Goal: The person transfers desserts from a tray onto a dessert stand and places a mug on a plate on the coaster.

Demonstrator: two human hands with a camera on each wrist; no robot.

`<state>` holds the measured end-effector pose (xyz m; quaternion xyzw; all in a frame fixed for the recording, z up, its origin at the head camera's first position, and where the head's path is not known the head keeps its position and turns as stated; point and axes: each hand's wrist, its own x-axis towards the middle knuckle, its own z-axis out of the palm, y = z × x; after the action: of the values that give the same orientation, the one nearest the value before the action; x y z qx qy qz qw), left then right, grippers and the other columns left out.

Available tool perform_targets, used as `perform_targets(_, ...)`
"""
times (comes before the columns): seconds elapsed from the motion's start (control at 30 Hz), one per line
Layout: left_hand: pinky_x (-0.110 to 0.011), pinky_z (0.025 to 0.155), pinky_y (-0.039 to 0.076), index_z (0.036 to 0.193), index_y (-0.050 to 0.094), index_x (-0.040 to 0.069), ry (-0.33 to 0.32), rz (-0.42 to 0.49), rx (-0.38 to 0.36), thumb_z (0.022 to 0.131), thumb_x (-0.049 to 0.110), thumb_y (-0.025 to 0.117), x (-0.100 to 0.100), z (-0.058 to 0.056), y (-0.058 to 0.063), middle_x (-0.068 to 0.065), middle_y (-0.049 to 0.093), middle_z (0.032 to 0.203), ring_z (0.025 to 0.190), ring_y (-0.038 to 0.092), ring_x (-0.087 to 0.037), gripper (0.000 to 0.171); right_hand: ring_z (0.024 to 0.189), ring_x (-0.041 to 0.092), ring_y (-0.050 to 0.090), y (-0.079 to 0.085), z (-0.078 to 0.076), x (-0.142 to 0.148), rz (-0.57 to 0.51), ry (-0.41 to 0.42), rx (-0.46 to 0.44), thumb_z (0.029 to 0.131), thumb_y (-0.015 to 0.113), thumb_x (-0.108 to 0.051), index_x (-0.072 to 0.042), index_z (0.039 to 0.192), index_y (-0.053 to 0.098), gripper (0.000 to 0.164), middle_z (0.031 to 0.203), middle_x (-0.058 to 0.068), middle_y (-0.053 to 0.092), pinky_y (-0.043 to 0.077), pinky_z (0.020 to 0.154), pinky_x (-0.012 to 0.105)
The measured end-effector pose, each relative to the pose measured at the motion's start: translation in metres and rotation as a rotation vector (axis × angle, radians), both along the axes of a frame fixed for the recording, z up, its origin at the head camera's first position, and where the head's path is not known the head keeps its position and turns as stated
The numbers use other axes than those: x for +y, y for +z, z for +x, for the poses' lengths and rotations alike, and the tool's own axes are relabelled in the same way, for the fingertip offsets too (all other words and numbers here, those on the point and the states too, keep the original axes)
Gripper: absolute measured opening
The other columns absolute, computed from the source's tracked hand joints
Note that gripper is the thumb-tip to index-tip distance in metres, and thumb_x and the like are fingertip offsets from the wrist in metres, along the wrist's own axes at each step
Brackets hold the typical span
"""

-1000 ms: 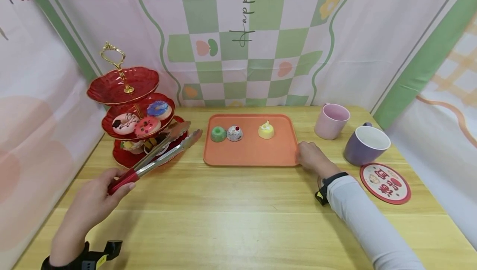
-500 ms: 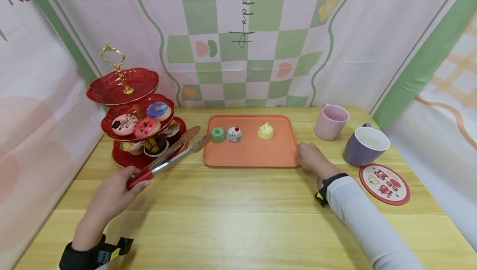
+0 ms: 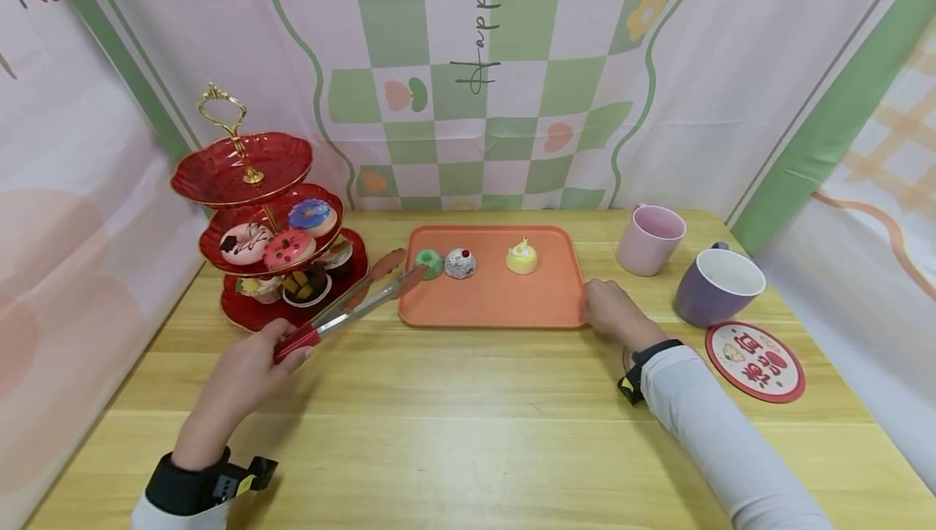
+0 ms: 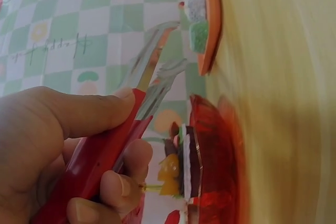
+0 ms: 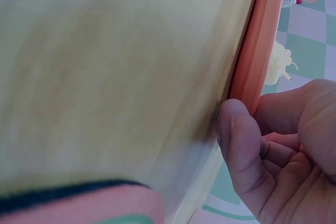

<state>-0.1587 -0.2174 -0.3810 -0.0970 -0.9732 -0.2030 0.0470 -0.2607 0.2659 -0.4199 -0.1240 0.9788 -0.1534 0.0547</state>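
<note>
- A pale cloth backdrop point(image 3: 585, 2) with green checks and the word "Happy" stands behind a wood-grain table point(image 3: 468, 424), which runs out ahead of both sets of fingers.
- The left hand point(image 3: 252, 367) has its fingers clamped round the red handle of a pair of tongs point(image 3: 366, 306).
- The tongs' long axis slants forward and rightward from those fingers; the tips, parted, point at the tray's left end.
- One tip overlaps the edge of the green cake point(image 3: 430, 263) in the head view; whether they touch cannot be told.
- The right hand point(image 3: 614, 310) pinches the orange tray point(image 3: 490, 298) between thumb and fingers near its front right corner.
- The tray lies flat, its long axis running leftward from the right fingers.
- In the tray, the green cake is farthest from the right fingers, a speckled cake point(image 3: 460, 264) with a red berry just beside it, and a yellow cake point(image 3: 522, 258) nearest them.
- Beyond the left fingers, slightly leftward, rises a red tiered stand point(image 3: 241, 168): three round iced cakes on the middle tier, cupcakes on the bottom.
- Beyond the right fingers and rightward stands a pink mug point(image 3: 647, 237); farther right, a purple mug point(image 3: 712, 290) with a round coaster point(image 3: 756, 361) just in front.
</note>
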Motion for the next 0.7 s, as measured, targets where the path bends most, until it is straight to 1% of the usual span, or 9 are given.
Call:
perform_targets(0.17,-0.033,0.054,0.039,0.1,0.057,0.001,0.012,-0.005,-0.003,0.083,0.02,0.071,0.007,-0.005,-0.002,-0.006,0.054,0.073,0.061,0.047,-0.021,0.029,0.054,0.021,0.048,0.0,0.0,0.0,0.003,0.003,0.002,0.077,0.051,0.005,-0.007,0.06,0.05,0.021,0.058,0.004,0.047,0.04,0.05,0.03)
perform_targets(0.37,-0.033,0.053,0.037,0.101,0.057,0.0,-0.009,-0.01,0.009,0.084,0.02,0.07,0.012,-0.012,-0.007,-0.005,0.053,0.071,0.06,0.046,-0.021,0.029,0.056,0.022,0.048,0.001,0.0,0.0,-0.003,-0.002,-0.01,0.078,0.05,0.005,-0.007,0.061,0.05,0.021,0.059,0.005,0.047,0.04,0.052,0.031)
perform_targets(0.47,-0.033,0.053,0.036,0.103,0.056,0.001,-0.005,-0.016,0.004,0.084,0.021,0.07,0.014,-0.016,-0.01,-0.005,0.053,0.071,0.059,0.046,-0.02,0.031,0.056,0.022,0.048,0.001,-0.001,0.0,0.004,-0.005,-0.01,0.078,0.05,0.005,-0.006,0.062,0.05,0.02,0.059,0.006,0.047,0.04,0.052,0.031)
perform_targets(0.7,-0.033,0.051,0.034,0.101,0.057,0.002,0.011,-0.015,-0.005,0.087,0.024,0.067,0.019,-0.022,-0.014,-0.003,0.05,0.066,0.056,0.045,-0.02,0.028,0.05,0.019,0.048,0.0,0.0,0.001,-0.015,-0.018,-0.013,0.074,0.05,0.006,-0.007,0.06,0.047,0.02,0.056,0.004,0.046,0.039,0.045,0.028)
